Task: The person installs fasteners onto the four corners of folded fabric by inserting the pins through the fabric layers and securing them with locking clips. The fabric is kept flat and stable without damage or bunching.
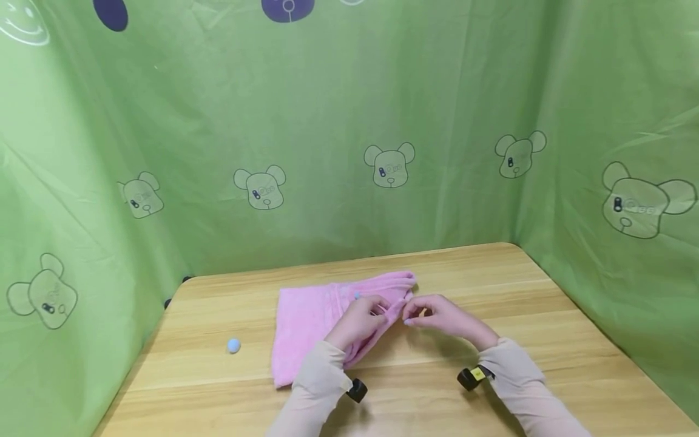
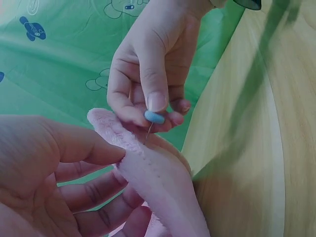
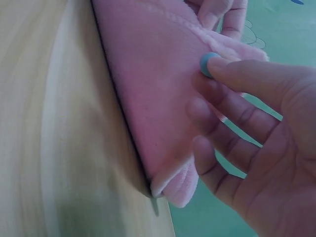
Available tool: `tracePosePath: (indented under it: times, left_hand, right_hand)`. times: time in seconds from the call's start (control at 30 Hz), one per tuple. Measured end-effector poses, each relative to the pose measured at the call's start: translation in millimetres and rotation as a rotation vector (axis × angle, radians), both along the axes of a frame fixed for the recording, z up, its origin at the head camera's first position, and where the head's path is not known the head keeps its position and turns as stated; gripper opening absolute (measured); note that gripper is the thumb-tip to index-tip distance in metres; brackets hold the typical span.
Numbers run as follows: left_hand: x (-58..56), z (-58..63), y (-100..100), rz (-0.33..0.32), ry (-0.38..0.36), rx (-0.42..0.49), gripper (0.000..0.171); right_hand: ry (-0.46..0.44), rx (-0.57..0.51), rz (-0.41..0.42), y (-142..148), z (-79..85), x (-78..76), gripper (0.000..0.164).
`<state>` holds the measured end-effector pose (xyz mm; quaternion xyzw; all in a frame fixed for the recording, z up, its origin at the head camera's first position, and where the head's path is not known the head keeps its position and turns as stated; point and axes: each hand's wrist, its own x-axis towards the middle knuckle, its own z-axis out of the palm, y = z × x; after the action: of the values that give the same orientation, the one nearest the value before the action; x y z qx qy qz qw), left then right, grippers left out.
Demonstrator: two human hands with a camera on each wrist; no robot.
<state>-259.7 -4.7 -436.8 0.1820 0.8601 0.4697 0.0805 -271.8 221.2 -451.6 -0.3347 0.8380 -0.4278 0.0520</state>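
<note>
A folded pink towel (image 1: 303,321) lies on the table, its right side lifted between both hands. My left hand (image 1: 360,318) pinches the towel's edge between thumb and fingers. Just to the right, my right hand (image 1: 439,312) holds a pin (image 2: 154,117) by its round blue head, between thumb and index finger. In the left wrist view the pin's thin metal shaft points down to the pink edge, where its tip is hidden. The right wrist view shows the blue head (image 3: 206,64) against the towel, with the other fingers loosely bent.
A light blue ball (image 1: 233,345) sits on the wooden table (image 1: 191,364) left of the towel. Another small blue spot (image 1: 357,295) shows on the towel behind my left hand. Green curtains (image 1: 327,121) with bear-head prints enclose the table at the back and sides.
</note>
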Motion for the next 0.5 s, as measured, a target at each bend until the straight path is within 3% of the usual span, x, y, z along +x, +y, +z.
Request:
tracePosePath:
  times: [0.3,0.5]
  left_hand:
    - [3.8,-1.5,3,-0.011,0.013,-0.003,0.026]
    - [5.2,-0.6,3,-0.011,0.006,-0.003,0.025]
  right_hand:
    - [0.131,0.022,-0.125,-10,-7.8,0.6,0.006]
    - [0.221,-0.008,-0.199,-19,-10.0,2.9,0.021]
